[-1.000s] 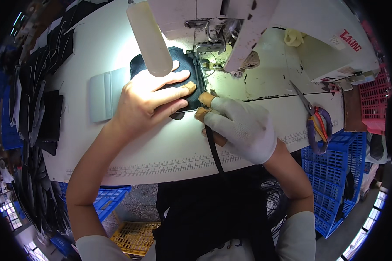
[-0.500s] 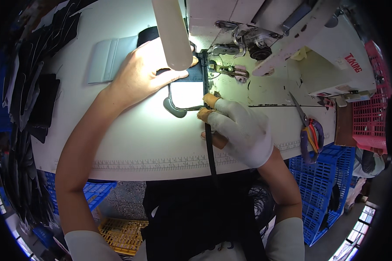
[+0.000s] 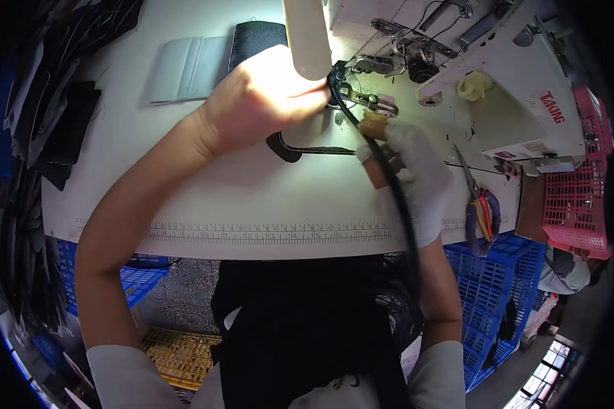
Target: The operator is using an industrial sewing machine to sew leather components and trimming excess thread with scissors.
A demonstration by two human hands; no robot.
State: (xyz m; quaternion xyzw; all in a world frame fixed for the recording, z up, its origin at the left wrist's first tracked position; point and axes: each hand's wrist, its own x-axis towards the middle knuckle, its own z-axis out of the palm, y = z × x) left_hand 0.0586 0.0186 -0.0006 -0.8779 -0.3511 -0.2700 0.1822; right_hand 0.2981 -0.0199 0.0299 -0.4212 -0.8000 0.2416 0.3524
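My left hand [image 3: 269, 99] is bare and closed at the sewing machine's stitching point, fingers curled together on a black fabric piece [image 3: 284, 147]. That piece lies mostly under the hand, with a rounded dark corner and a thin edge showing. My right hand [image 3: 419, 180], in a whitish glove with tan-covered fingertips, pinches a narrow black binding strip [image 3: 397, 180]. The strip runs from the machine's foot area past this hand and down over the table edge. Beneath the lamp, the sewing machine [image 3: 389, 65] stands right of my left hand; its needle is hidden.
A pale grey folded panel [image 3: 191, 68] and a dark textured piece [image 3: 259, 37] lie beyond my left hand. Scissors [image 3: 483, 211] rest at the right. Dark cut pieces [image 3: 34, 170] hang at the left. A blue crate [image 3: 488, 293] and a pink basket [image 3: 576, 191] stand at the right.
My left hand has gone from flat on the piece to curled at the stitching point. My right hand has moved right, drawing the strip into a slanting curve. The whole view has shifted slightly.
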